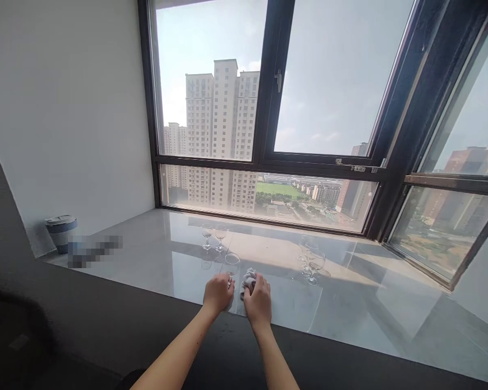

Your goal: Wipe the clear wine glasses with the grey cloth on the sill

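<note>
At the front of the sill (pixel 142 265), the left hand (pixel 218 293) is closed on a clear glass (pixel 232 265); at four o'clock from it, the right hand (pixel 259 303) clutches a grey cloth (pixel 248 283). Two stemmed glasses (pixel 220 234) stand at eleven o'clock.

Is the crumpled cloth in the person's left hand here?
No, the right hand grips the cloth, while the left hand holds a stemmed glass.
</note>
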`<state>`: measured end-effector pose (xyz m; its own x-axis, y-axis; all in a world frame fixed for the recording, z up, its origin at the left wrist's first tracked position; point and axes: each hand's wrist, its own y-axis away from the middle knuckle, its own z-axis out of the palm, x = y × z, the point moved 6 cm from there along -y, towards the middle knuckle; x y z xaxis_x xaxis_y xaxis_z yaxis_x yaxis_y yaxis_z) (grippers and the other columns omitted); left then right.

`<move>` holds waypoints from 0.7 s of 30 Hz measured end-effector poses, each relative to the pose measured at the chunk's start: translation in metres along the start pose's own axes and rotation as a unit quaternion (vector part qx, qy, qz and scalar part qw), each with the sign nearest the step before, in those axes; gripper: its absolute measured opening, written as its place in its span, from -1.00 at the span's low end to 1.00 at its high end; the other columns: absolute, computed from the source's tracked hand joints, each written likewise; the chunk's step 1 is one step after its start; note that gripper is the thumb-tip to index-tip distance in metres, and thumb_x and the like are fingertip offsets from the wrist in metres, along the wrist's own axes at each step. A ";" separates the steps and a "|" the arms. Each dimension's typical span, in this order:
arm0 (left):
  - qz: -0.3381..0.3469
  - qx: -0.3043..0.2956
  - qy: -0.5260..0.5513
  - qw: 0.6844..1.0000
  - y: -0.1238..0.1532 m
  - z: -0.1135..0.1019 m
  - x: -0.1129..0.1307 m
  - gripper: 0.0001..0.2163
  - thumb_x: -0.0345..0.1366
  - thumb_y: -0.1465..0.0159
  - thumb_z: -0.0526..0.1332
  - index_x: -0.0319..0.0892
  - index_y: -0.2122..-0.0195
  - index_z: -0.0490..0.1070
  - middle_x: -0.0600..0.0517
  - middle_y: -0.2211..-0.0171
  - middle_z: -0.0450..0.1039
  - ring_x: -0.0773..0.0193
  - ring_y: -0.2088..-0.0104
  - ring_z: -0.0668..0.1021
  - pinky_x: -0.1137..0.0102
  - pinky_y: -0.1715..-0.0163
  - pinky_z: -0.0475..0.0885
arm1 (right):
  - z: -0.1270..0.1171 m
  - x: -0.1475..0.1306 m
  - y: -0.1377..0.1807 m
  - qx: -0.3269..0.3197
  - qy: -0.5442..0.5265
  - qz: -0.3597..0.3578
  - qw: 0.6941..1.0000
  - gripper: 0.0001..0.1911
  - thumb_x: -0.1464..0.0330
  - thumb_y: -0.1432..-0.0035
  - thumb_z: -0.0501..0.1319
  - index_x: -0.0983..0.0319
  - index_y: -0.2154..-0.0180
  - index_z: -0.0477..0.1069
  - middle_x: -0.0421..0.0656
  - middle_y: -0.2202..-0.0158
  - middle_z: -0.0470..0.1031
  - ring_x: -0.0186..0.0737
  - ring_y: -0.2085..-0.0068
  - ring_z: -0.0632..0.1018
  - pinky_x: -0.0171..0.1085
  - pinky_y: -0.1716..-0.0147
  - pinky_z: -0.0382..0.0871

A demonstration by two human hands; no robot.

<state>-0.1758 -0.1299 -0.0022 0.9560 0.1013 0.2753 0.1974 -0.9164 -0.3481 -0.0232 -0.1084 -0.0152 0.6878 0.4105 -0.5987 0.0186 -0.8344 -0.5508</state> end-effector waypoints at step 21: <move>-0.003 -0.043 0.020 0.999 0.003 -0.002 0.003 -0.75 -0.17 -0.34 0.01 -0.14 0.24 0.43 -0.05 0.32 0.53 0.19 0.28 0.56 0.38 0.32 0.28 | -0.063 -0.085 -0.052 0.039 -0.119 -0.122 0.985 -0.52 0.31 -0.19 0.11 0.18 -0.14 0.15 -0.06 0.09 0.47 -0.16 0.19 0.54 -0.26 0.28 0.38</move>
<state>-0.1725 -0.1329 -0.0009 0.9452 0.0930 0.3130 0.1820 -0.9460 -0.2684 -0.0366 -0.1229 0.1012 0.4797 0.6780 -0.5569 0.1003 -0.6729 -0.7329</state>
